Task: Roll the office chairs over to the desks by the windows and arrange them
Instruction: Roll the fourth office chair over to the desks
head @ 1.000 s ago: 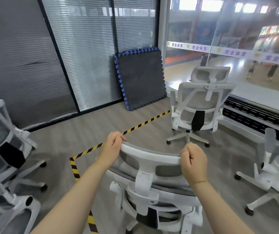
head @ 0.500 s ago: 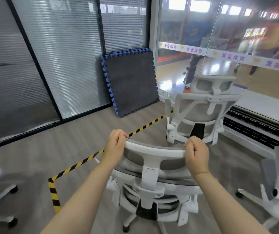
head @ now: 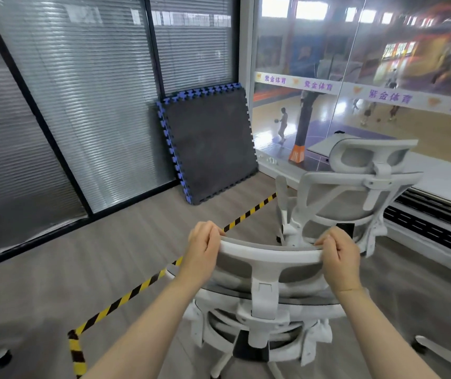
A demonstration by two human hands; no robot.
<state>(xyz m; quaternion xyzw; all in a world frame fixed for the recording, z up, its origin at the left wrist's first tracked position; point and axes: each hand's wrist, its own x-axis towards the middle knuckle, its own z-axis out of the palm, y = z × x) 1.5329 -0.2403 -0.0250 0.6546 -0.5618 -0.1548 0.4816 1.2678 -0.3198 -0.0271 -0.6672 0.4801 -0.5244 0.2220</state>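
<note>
Both hands, left hand and right hand, grasp a white chair's headrest; second chair just beyond it, toward the window.

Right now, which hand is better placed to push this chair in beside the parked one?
Left hand: it grips the headrest end away from the parked chair.

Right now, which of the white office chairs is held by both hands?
The near chair: the left hand and right hand grip its headrest. The chair by the window stands ahead untouched, its back toward the camera.
</note>
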